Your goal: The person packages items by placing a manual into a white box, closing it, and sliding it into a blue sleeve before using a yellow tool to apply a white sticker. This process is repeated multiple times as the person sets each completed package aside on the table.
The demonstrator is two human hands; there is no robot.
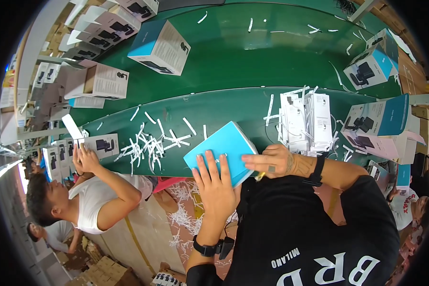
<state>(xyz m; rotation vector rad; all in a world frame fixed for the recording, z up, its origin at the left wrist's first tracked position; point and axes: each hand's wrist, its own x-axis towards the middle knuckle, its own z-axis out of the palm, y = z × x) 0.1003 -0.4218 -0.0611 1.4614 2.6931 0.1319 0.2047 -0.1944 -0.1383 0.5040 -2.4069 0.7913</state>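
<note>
A bright blue carton (231, 143) lies at the near edge of the green table, turned at an angle to it. My left hand (216, 188) rests flat on its blue face, fingers stretched out and slightly spread. At the carton's right side is my right hand (275, 161), its forefinger reaching onto the blue face and the other fingers curled in. A small yellowish thing (260, 176) shows just below those curled fingers; I cannot make out what it is. Beyond my right hand lie stacks of white printed slips (314, 121).
Loose white paper strips (145, 148) lie in a heap left of the carton. Printed product boxes stand at the right (379, 124) and far left (162, 47). On my left a co-worker (100, 190) raises both hands by a white flap. More strips litter the floor (186, 209).
</note>
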